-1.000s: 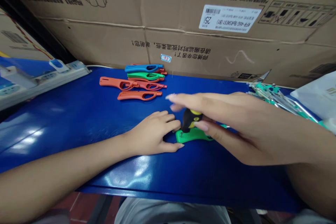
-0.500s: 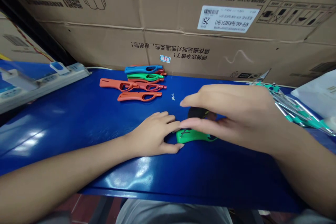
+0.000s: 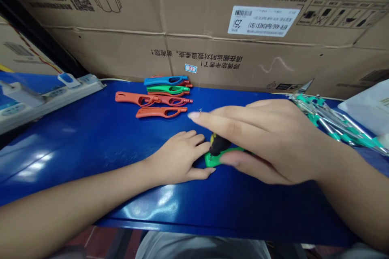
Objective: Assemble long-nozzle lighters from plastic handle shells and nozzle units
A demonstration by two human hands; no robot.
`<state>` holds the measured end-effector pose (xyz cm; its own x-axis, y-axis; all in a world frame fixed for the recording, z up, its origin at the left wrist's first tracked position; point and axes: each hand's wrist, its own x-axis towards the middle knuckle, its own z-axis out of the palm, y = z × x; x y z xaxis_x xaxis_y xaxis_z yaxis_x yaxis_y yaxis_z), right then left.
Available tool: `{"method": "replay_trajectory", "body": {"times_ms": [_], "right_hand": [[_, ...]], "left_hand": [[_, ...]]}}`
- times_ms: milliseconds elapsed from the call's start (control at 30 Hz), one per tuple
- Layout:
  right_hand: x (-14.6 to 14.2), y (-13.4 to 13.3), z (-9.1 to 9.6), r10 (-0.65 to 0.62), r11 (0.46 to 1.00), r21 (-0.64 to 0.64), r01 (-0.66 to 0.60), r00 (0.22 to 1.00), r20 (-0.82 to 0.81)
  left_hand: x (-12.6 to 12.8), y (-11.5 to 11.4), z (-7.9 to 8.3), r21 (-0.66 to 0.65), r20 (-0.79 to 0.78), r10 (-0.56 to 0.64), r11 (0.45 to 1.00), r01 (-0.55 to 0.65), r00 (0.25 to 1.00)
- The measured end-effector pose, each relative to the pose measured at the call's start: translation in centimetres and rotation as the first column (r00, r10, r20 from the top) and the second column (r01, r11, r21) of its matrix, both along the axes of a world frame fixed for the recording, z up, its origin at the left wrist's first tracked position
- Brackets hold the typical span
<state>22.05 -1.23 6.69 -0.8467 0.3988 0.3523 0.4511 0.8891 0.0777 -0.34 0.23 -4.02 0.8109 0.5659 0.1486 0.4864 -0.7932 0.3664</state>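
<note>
A green lighter casing (image 3: 210, 161) lies on the blue table, its far part hidden under my right hand. My left hand (image 3: 179, 156) rests on the table with thumb and forefinger closed at the casing's near-left end. My right hand (image 3: 267, 137) is over the casing, thumb and fingers around a short black-and-yellow screwdriver (image 3: 219, 145). The screwdriver's lower end points down at the casing's left end; its tip is too small to make out.
Several orange, green and blue lighter casings (image 3: 162, 112) lie behind my left hand. A pile of metal rods with green ends (image 3: 337, 125) sits at the right. A white power strip (image 3: 54, 93) is at the left. A cardboard box (image 3: 194, 16) stands along the back.
My right hand has shifted slightly left, bringing the black-and-yellow screwdriver over the left end of the green casing. My left hand stays nearly in place.
</note>
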Motion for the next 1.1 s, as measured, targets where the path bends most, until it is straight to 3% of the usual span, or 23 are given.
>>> {"method": "replay_trajectory", "body": {"times_ms": [100,267,400,467,667,867,1033,1100], "right_hand": [[0.0,0.0,-0.1,0.021,0.995,-0.100,-0.023,1.000,-0.021],[0.3,0.2,0.0,-0.033,0.997,0.067,0.036,0.999,-0.038],[0.4,0.0,0.3,0.046,0.978,-0.200,-0.062,0.996,-0.081],[0.4,-0.1,0.4,0.060,0.966,-0.246,-0.081,0.994,-0.090],[-0.3,-0.4,0.2,-0.061,0.995,0.080,0.066,0.996,-0.068],[-0.1,0.1,-0.2,-0.033,0.972,-0.236,0.016,0.997,-0.070],[0.5,0.5,-0.2,-0.032,0.952,-0.307,0.015,0.998,-0.049],[0.5,0.6,-0.3,-0.039,0.967,-0.253,0.027,0.998,-0.040]], "left_hand": [[0.0,0.0,0.0,0.045,-0.014,-0.002,0.999,0.003,1.000],[0.0,0.1,-0.2,0.048,-0.043,0.012,0.999,-0.010,0.999],[0.0,0.0,0.0,0.037,-0.029,0.001,0.999,0.001,1.000],[0.0,0.0,0.1,0.020,-0.010,-0.001,1.000,0.001,1.000],[-0.1,0.0,-0.1,0.008,-0.009,0.003,1.000,-0.003,1.000],[-0.2,0.0,-0.3,0.034,-0.007,0.007,0.999,-0.007,1.000],[-0.2,0.1,-0.1,0.039,-0.043,-0.010,0.999,0.011,0.999],[-0.2,0.1,-0.1,0.033,-0.044,-0.010,0.999,0.012,0.999]]}}
